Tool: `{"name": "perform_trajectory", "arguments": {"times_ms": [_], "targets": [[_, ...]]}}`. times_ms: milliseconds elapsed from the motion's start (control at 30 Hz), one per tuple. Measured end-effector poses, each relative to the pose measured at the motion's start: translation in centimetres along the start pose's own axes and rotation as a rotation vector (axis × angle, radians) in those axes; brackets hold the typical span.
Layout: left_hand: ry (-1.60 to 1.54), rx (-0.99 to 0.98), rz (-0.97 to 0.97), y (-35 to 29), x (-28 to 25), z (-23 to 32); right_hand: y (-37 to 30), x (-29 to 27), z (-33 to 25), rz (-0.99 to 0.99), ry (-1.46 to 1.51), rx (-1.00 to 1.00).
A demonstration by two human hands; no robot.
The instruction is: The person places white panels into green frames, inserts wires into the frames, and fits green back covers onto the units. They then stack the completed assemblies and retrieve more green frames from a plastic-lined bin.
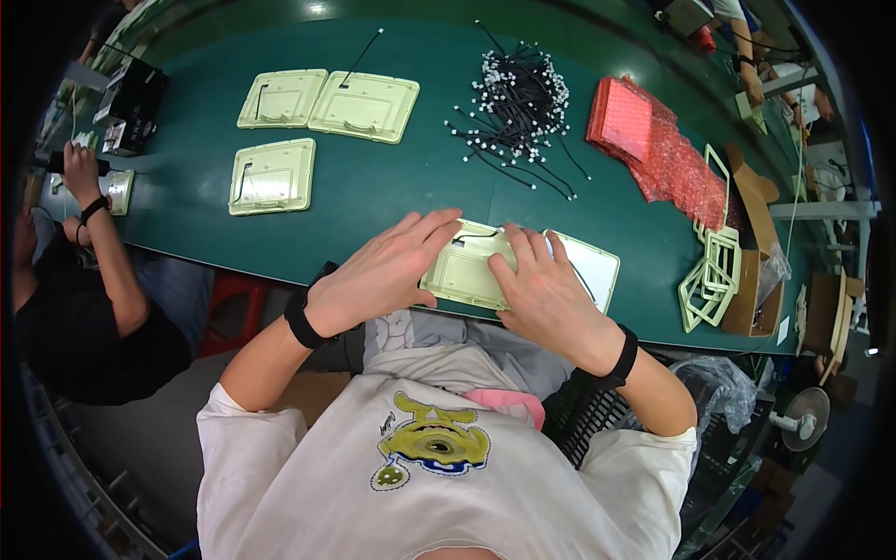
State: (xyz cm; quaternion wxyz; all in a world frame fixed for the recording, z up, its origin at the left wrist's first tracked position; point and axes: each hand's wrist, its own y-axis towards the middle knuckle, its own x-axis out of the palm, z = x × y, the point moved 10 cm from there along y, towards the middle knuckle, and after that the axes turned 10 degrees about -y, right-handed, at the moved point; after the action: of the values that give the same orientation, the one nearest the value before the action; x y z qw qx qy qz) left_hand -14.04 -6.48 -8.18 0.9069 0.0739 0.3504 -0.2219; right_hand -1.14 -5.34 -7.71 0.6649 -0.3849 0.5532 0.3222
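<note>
A pale green plastic panel [459, 278] lies at the table's near edge between my hands, its ribbed inner side up. A short black cable [478, 234] runs across its upper part toward my right fingertips. My left hand [385, 273] grips the panel's left side, fingers stretched toward the far edge and thumb at the near edge. Over its right part, my right hand [551, 301] holds the panel with bent fingers near the cable's end; the exact fingertip contact is hidden. Partly under that hand, a whiter panel [597, 269] with a dark cable lies alongside.
Three more green panels [364, 107] lie at the far left. Beyond my hands is a heap of black cables with white connectors [523, 98]. Red bubble wrap [644, 140], green frames [714, 275] and a cardboard box [747, 280] sit right. Another person's hand [82, 173] works at left.
</note>
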Motion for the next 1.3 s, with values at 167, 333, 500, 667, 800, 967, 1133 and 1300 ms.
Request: {"name": "perform_trajectory", "arguments": {"times_ms": [167,333,500,667,800,967,1133,1300], "targets": [[0.011,0.042,0.012,0.2,0.4,0.1,0.0,1.0,0.0,-0.055,0.055,0.045],[0.026,-0.025,-0.036,0.4,1.0,-0.5,-0.1,1.0,0.0,-0.030,0.035,0.054],[-0.007,-0.018,-0.040,0.3,0.9,-0.7,-0.3,-0.1,0.0,0.016,0.089,0.034],[-0.074,0.005,-0.002,0.1,0.5,-1.3,-0.4,0.0,0.3,0.044,0.118,0.067],[-0.045,-0.062,-0.019,-0.3,0.2,-1.6,-0.4,-0.2,-0.1,0.070,0.111,0.068],[-0.063,-0.044,0.051,-1.4,-1.1,-2.4,0.5,-0.5,-0.1,0.079,0.191,0.076],[0.157,-0.080,0.492,-5.3,-9.5,-5.5,5.1,-1.0,-0.7,0.103,0.128,0.158],[0.416,-0.247,0.616,-9.8,-12.0,-9.4,12.5,-0.4,-3.3,0.109,0.170,0.177]]}}
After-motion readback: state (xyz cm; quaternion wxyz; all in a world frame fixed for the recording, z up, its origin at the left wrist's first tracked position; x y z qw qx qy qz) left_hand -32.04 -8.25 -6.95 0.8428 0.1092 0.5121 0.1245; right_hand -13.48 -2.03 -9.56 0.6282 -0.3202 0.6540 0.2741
